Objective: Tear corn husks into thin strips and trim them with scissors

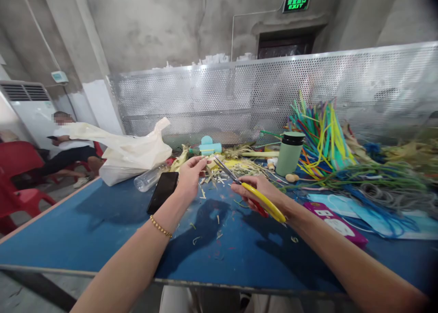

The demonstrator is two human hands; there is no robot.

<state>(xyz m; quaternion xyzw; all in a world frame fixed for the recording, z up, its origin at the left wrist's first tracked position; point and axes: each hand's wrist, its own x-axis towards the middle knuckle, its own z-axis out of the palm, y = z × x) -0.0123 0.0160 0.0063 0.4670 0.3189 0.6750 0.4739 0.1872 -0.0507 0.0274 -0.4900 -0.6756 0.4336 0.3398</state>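
My right hand (255,190) is closed around a pair of scissors (265,199) with one yellow and one red handle. Its metal blades point up and left, toward my left hand (191,174). The thumb and fingers of that hand are pinched on a small pale strip (209,158), close to the blade tips. How far the strip reaches inside the fingers is hidden. Beyond both hands lies a heap of pale, husk-like scraps (236,168), and loose cut bits are scattered on the blue table (205,253).
At left are a black phone (163,192), a clear plastic bottle (149,178) and a white plastic bag (137,153). A green tumbler (290,155), colourful strips (325,139), blue masks (369,215) and a purple packet (337,224) lie right. A perforated metal screen (205,98) stands behind.
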